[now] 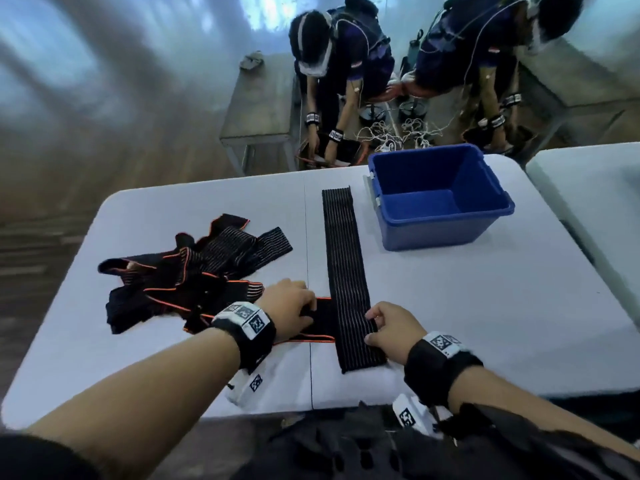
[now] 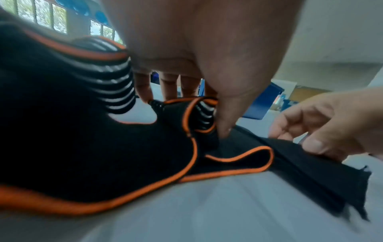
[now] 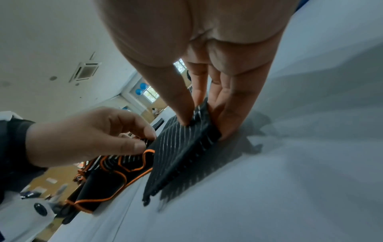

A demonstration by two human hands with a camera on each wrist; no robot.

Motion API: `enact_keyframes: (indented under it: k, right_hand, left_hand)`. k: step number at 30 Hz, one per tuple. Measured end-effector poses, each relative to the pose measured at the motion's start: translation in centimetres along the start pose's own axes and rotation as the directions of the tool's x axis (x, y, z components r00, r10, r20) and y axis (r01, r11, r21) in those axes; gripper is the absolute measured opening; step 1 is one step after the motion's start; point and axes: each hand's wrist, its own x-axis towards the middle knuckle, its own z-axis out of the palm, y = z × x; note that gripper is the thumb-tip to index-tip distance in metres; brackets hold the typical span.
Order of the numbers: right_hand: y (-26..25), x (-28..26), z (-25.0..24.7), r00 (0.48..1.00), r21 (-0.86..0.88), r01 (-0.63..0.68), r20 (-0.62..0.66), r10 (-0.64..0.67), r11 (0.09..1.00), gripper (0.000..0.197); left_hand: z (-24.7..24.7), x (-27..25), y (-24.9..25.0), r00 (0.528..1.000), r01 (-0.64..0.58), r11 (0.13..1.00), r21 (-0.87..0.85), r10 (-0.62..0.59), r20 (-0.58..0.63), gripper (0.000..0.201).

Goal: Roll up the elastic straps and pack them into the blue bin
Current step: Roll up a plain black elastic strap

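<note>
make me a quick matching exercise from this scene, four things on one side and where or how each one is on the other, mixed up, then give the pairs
Things:
1. blue bin
2. long strap
3. pile of straps
4. right hand

Places or states:
A. heaped at the table's left
B. pinching the strap's near end
C. empty, at the far right of the table
D. laid out flat, pointing toward the bin

Pairs: 1-C, 2-D, 3-A, 4-B

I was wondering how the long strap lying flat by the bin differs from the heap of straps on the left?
The long strap lies stretched out straight and flat toward the blue bin; the heap of straps is tangled and overlapping. The right hand pinches the long strap's near edge, while the left hand grips an orange-trimmed piece beside the heap. Both are black, ribbed and not yet rolled.
</note>
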Motion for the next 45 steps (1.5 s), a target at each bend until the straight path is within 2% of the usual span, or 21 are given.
enact_keyframes:
  k: [6,9,12,14,17,19,21,23,26,28,30,32,34,36,40,45]
  right_hand:
    - [0.9,0.0,-0.3,0.995,-0.092,0.088,0.044,-0.084,0.992,0.031]
    - [1.0,-0.1,-0.2,0.990,-0.171,0.137,0.050,-0.131,0.976,0.035]
    - [1.1,-0.5,-0.1,0.991,-0.191,0.132,0.060,-0.123,0.973,0.034]
    - [1.2,-0.7,0.0,0.992,-0.194,0.121,0.049,-0.113,0.974,0.032]
    - [1.3,-0.9,0.1,0.995,-0.206,0.102,0.026,-0.098,0.973,0.027]
    - [1.2,-1.0,0.1,0.995,-0.226,0.103,0.014,-0.102,0.969,0.024]
    - [1.1,-1.3,0.1,0.994,-0.237,0.112,0.013,-0.112,0.965,0.021]
    - [1.1,-1.7,0.2,0.994,-0.248,0.106,0.023,-0.103,0.963,0.020]
    - [1.3,-2.3,0.6,0.997,-0.274,0.082,0.036,-0.075,0.958,0.025]
    - [1.5,-3.0,0.7,0.997,-0.284,0.069,0.053,-0.056,0.956,0.034]
    - [1.7,-3.8,0.8,0.994,-0.302,0.082,0.093,-0.057,0.950,0.052]
    - [2.0,-4.7,0.9,0.985,-0.373,0.135,0.152,-0.083,0.918,0.070]
    - [2.3,-5.3,0.9,0.969,-0.515,0.232,0.198,-0.148,0.825,0.078]
    - [2.8,-5.7,0.8,0.952,-0.602,0.304,0.216,-0.216,0.738,0.076]
    - [3.8,-6.3,0.6,0.934,-0.621,0.354,0.198,-0.298,0.699,0.068]
    - [5.3,-7.6,1.5,0.897,-0.694,0.426,0.239,-0.372,0.580,0.080]
  left_hand:
    - [0.6,-2.5,0.0,0.992,0.125,0.982,0.143,-0.127,0.004,0.030]
    - [0.6,-3.8,1.5,0.985,0.137,0.986,0.094,-0.125,-0.122,0.029]
    - [1.2,-5.1,5.1,0.962,0.040,0.996,-0.086,-0.061,-0.266,0.023]
    - [2.4,-5.6,7.5,0.974,0.015,0.983,-0.184,-0.055,-0.218,0.024]
    - [4.6,-5.8,9.3,0.990,0.088,0.968,-0.233,-0.112,-0.091,0.048]
    - [5.8,-5.8,9.4,0.989,0.112,0.960,-0.257,-0.134,-0.068,0.064]
    - [6.2,-5.7,9.2,0.988,0.101,0.958,-0.269,-0.129,-0.088,0.070]
    - [6.6,-5.6,9.2,0.988,0.074,0.960,-0.271,-0.107,-0.108,0.068]
    - [7.1,-5.6,9.2,0.990,0.022,0.967,-0.252,-0.056,-0.131,0.053]
    - [7.4,-5.8,9.2,0.991,-0.010,0.974,-0.228,-0.020,-0.129,0.046]
    - [7.8,-6.0,8.9,0.990,-0.047,0.981,-0.186,0.021,-0.137,0.042]
    - [8.3,-6.1,8.7,0.986,-0.095,0.985,-0.141,0.074,-0.149,0.040]
    - [8.6,-6.2,8.5,0.986,-0.121,0.988,-0.096,0.108,-0.127,0.046]
    - [8.9,-6.4,8.1,0.985,-0.135,0.988,-0.077,0.126,-0.115,0.058]
    - [10.0,-6.9,7.3,0.974,-0.199,0.979,-0.046,0.192,-0.116,0.074]
    - [10.6,-7.8,7.9,0.960,-0.197,0.980,-0.023,0.188,-0.210,0.047]
